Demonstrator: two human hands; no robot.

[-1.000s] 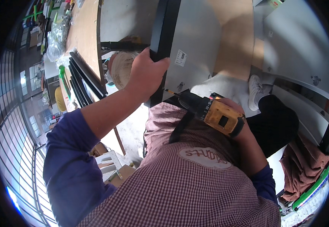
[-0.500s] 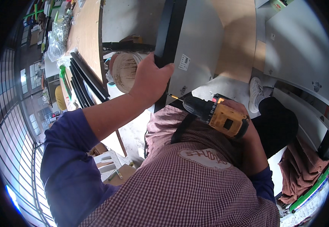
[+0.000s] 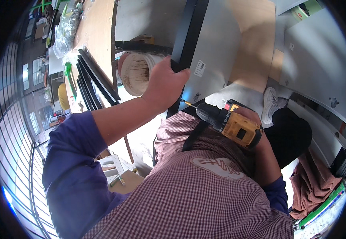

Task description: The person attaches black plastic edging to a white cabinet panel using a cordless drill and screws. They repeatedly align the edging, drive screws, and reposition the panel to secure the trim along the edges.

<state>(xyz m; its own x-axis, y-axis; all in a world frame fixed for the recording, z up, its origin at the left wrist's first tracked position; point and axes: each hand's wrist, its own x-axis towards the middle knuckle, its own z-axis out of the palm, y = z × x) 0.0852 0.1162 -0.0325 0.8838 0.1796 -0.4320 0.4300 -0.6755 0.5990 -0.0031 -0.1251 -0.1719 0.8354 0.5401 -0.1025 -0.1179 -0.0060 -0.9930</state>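
Between your two hands sits one yellow-and-black drill, its long axis running up-left, bit tip just at the lower edge of one black-edged grey panel. Your right hand is wrapped around the drill's grip; your left hand clamps the panel's black edge. One white bucket stands behind that hand (partly hidden by it), beside a stack of black strips against the wooden worktop.

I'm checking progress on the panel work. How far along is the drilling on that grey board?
In hand: the left hand steadies the black-edged grey panel while the right hand aims the yellow drill, bit at the panel's lower edge. Done: cannot tell; no driven screws are visible. Left: more black strips lie stacked nearby.
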